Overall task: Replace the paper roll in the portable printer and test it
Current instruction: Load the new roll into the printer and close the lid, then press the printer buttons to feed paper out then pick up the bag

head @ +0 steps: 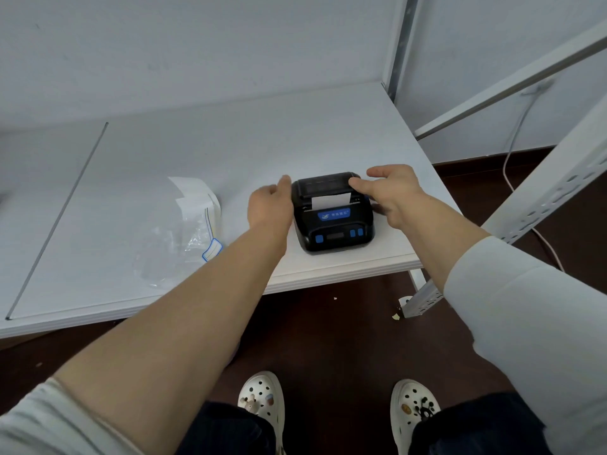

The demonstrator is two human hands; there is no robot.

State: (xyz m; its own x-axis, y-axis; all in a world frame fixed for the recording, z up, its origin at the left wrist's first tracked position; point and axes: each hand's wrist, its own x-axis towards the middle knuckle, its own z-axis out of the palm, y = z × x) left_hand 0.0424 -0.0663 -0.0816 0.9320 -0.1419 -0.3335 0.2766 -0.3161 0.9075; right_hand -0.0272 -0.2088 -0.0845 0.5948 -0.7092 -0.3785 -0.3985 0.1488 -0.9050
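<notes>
A small black portable printer [333, 221] with blue buttons and a blue label sits near the right front corner of the white table [230, 152]. Its dark cover at the back is down, and a short white strip of paper [330, 201] sticks out of the slot. My left hand [271, 206] rests against the printer's left side, thumb up by the cover. My right hand [391, 192] hovers at the printer's right rear corner, fingers spread, fingertips touching the cover's edge. Neither hand grips anything.
A crumpled clear plastic bag with a white and blue label [184, 231] lies on the table left of the printer. A white metal shelf frame [545, 192] stands at the right, with a thin cable [512, 149] hanging behind it. The table's front edge is close to the printer.
</notes>
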